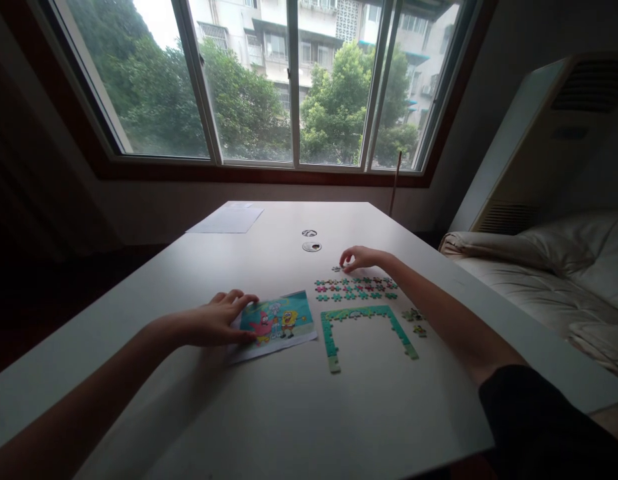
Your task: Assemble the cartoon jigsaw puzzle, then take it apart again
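My left hand [221, 319] rests on the left part of a picture sheet [283, 325] showing cartoon figures, its fingers spread and thumb apart. At the far side of the loose pieces, my right hand [361, 258] has its fingers bent down in a pinch at a small puzzle piece [337, 269]. Just nearer lie rows of loose jigsaw pieces [356, 289], green and reddish. Below them is a joined puzzle border [357, 313], with a top and two sides, open toward me. A few pieces [419, 330] lie right of the border, beneath my right forearm.
Everything lies on a white table [269, 413]. Two round items [311, 247] sit farther back, and white paper [226, 219] lies at the far left corner. A pale couch [529, 267] stands to the right, with a tall cabinet-like unit [519, 133] behind it. Windows are ahead.
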{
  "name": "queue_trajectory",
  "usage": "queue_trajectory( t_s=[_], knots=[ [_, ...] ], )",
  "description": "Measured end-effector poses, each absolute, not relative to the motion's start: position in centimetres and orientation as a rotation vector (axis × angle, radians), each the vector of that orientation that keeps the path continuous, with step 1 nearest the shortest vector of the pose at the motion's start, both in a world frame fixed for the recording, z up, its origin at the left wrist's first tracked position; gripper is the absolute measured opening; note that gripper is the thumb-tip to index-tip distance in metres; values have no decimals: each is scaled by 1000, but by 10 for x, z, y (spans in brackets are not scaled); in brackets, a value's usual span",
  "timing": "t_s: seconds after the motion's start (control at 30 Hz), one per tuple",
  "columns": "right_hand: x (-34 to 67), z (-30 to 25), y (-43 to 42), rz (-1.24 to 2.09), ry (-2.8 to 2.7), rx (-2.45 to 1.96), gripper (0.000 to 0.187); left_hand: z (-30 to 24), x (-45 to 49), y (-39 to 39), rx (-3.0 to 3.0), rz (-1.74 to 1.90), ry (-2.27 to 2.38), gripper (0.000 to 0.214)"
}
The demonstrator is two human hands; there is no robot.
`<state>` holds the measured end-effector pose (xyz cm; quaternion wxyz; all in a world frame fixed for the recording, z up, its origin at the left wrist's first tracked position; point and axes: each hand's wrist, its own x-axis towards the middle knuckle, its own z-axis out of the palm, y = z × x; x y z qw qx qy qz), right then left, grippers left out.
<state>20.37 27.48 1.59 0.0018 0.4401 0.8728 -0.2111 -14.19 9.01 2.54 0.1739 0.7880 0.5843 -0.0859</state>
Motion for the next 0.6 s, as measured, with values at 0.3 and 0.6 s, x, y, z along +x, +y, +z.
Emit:
queue_trajectory(
  t_s=[0.3,0.6],
  knots=[
    [200,14,288,-803,2607,1406,43,23,-144,90,2231,-254,1654,85],
    [196,18,279,-902,2687,1406,36,21,-144,91,2213,-263,1658,87]
  ],
)
